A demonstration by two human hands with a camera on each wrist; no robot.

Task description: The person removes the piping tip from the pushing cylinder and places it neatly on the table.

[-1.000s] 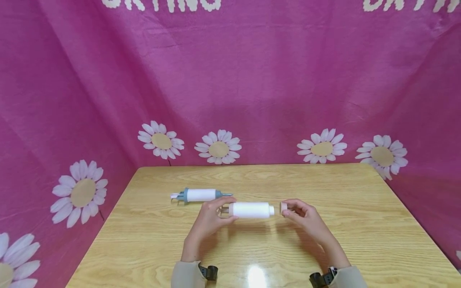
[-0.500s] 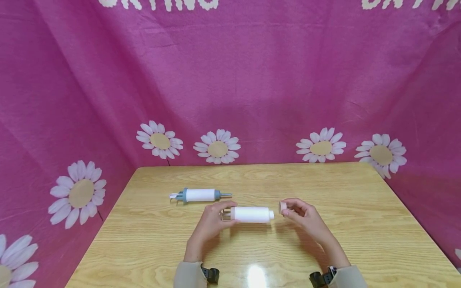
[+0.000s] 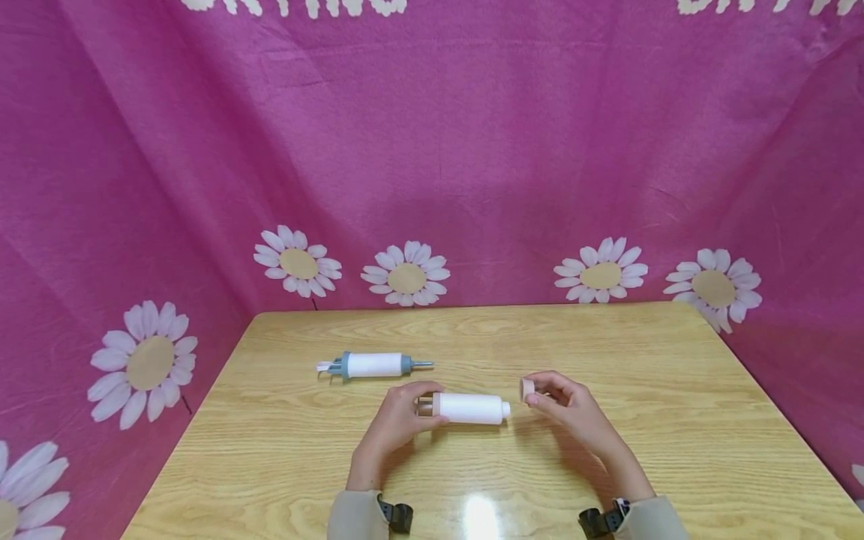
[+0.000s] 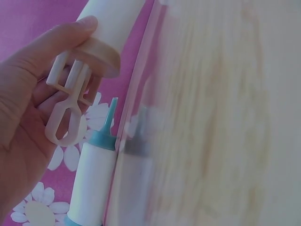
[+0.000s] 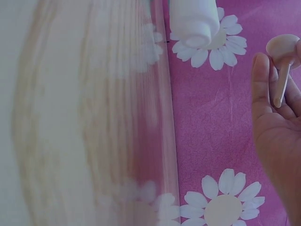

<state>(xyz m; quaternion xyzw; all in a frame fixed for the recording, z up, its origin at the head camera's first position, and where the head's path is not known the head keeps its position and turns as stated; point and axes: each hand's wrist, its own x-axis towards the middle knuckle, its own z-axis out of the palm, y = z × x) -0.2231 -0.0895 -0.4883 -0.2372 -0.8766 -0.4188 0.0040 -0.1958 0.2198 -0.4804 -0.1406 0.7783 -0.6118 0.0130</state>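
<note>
My left hand [image 3: 394, 418] grips the collar end of a white syringe-like tube [image 3: 470, 409]. In the left wrist view, its beige collar [image 4: 101, 56] and looped beige handle [image 4: 67, 120] show, with the thumb lying on the tube. A white neck [image 5: 194, 35] at the tube's far end is uncovered. Between thumb and fingers, my right hand [image 3: 572, 409] pinches a beige nozzle cap [image 3: 527, 390], its thin spout [image 5: 281, 87] pointing toward the palm. A small gap separates cap and neck. Behind the left hand, a similar white tube with teal ends [image 3: 374, 365] lies on the table.
The wooden table [image 3: 641, 367] reaches back to a magenta curtain [image 3: 472, 150] printed with white daisies. Both wrists carry black straps [image 3: 394, 514] with small cameras. Light glares on the table's front.
My left hand has brought the white tube down toward the table's front. My right hand has shifted slightly left with the cap. The teal-ended tube stays put.
</note>
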